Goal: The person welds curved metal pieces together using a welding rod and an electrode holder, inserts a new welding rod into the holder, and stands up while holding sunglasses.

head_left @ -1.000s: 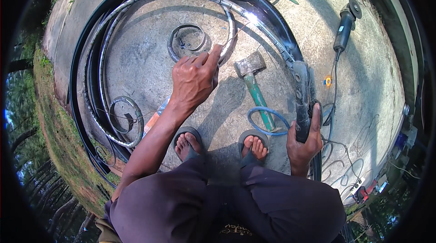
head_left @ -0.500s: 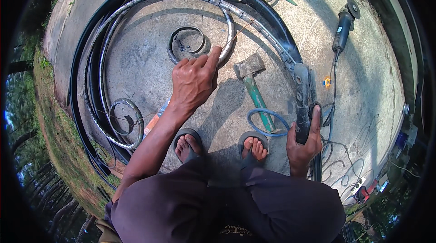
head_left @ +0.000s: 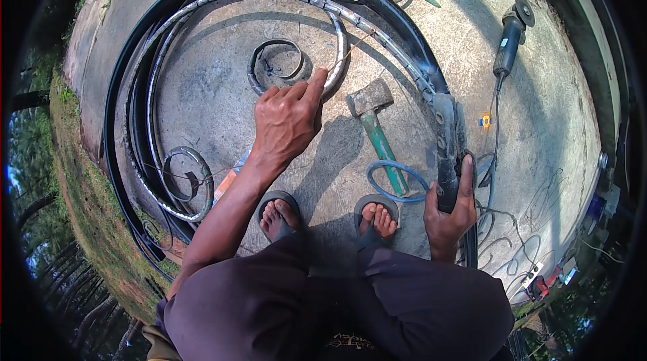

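Observation:
My left hand (head_left: pixel 286 122) is closed around the curled end of a silvery segmented metal strip (head_left: pixel 335 74), whose length loops round on the concrete. A thin copper-coloured wire shows near its fingertips. On the right, my right hand (head_left: pixel 453 209) grips the black handle of a plier-like tool (head_left: pixel 445 152), thumb on one side and a finger stretched along the other. The tool's grey head, with a round pivot, meets another run of the metal strip (head_left: pixel 384 39) beside a thick black cable (head_left: pixel 419 37). What its jaws hold, if anything, is hidden.
A green-handled hammer (head_left: pixel 382 142) lies between my hands, a blue ring of hose (head_left: pixel 371 182) across its handle. An angle grinder (head_left: pixel 512 37) lies at the far right, its cord trailing nearer. A small metal coil (head_left: pixel 185 175) is at the left.
The plier-like tool's head has shifted slightly left and down against the metal strip and cable. My left hand stays in the same place.

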`<state>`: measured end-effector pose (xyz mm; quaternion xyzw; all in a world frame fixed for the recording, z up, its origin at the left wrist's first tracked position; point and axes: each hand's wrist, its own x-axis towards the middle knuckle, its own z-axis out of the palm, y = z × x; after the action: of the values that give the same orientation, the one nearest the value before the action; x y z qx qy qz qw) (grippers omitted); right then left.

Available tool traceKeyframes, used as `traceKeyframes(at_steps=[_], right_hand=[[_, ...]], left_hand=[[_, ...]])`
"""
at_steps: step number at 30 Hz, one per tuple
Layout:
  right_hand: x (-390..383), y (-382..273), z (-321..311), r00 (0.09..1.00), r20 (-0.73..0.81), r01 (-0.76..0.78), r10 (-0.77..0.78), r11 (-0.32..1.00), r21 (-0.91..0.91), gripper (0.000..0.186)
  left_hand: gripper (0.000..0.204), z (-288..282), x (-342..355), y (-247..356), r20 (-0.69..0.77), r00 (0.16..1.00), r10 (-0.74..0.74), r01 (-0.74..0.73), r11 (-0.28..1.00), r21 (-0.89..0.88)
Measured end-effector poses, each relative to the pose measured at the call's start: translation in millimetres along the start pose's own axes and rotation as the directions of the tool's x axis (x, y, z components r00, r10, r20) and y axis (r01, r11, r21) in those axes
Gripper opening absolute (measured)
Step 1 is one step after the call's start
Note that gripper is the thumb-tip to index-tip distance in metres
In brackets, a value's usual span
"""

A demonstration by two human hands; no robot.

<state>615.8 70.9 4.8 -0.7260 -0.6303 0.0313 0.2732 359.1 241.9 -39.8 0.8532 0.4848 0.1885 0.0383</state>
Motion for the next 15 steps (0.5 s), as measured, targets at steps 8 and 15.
traceKeyframes(at_steps=[8, 15], right_hand=[[3, -5, -3, 0.706, 0.455, -0.660, 0.543, 0.271, 0.701, 0.078], [-15, 14, -7, 0.993, -0.118, -0.016, 0.010, 0.999, -0.051, 0.073]], left_hand=[[0.043, -5, 1, -1, 0.073, 0.997, 0.020, -0.019, 1.000, -0.012], [0.043, -48, 11, 7, 0.013, 0.999, -0.033, 0.034, 0.997, -0.074]])
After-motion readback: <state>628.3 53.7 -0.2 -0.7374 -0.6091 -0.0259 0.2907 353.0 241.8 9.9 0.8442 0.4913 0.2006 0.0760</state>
